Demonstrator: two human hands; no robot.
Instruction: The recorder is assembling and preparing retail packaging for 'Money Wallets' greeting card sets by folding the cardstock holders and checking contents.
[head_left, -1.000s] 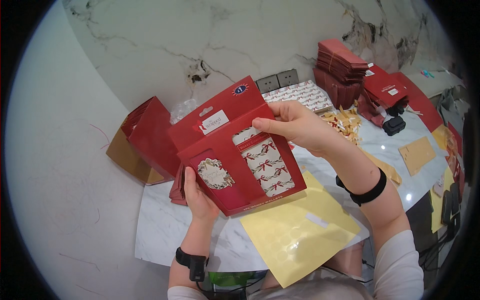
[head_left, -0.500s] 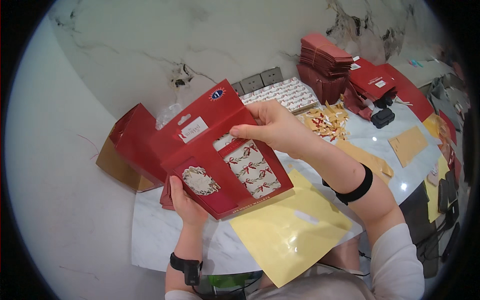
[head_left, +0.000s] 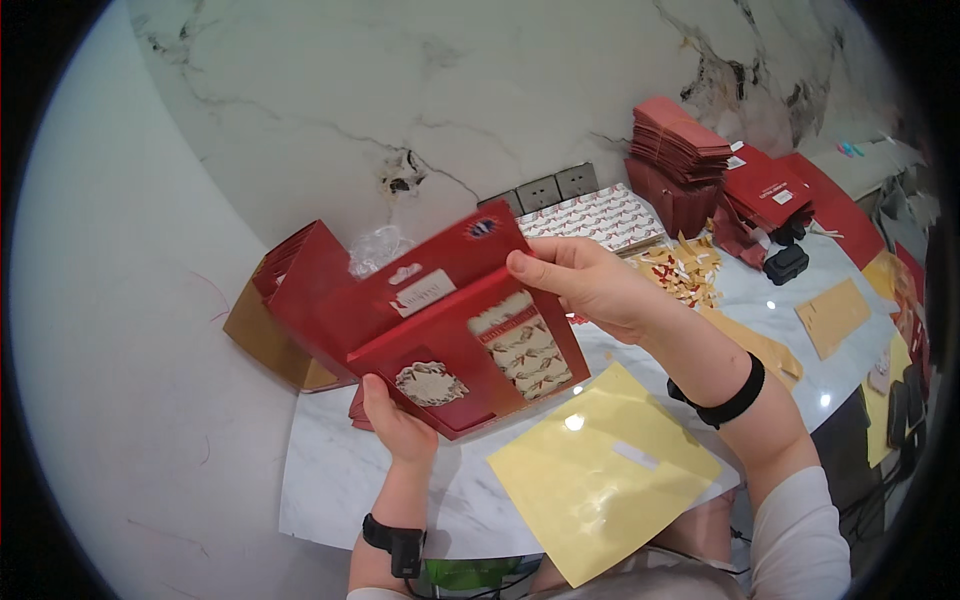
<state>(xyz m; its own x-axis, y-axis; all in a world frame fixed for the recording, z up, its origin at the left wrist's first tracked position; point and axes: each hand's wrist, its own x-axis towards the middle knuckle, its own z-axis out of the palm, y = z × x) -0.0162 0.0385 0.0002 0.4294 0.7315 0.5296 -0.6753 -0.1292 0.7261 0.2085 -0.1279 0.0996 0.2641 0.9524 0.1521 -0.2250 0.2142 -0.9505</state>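
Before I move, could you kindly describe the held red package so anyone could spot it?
Over the marbled table, look between the left hand and right hand. They hold the red package; unlike the red envelope stack behind, its front shows a pale wreath beside a white patterned panel.

paper-goods workspace, marbled table (head_left: 345, 485), stacked red card sleeves (head_left: 682, 140), paper scraps (head_left: 690, 277), wall sockets (head_left: 540, 193)

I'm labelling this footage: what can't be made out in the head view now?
In the head view:
Fingertips, thumbs aside, of the left hand and right hand: behind the flat red cardboard package they hold.
The package's back: turned away from the camera.
Lettering on its white rectangular label: blurred.
Much of the dark-red paper bundle beside the left hand: covered by the package.
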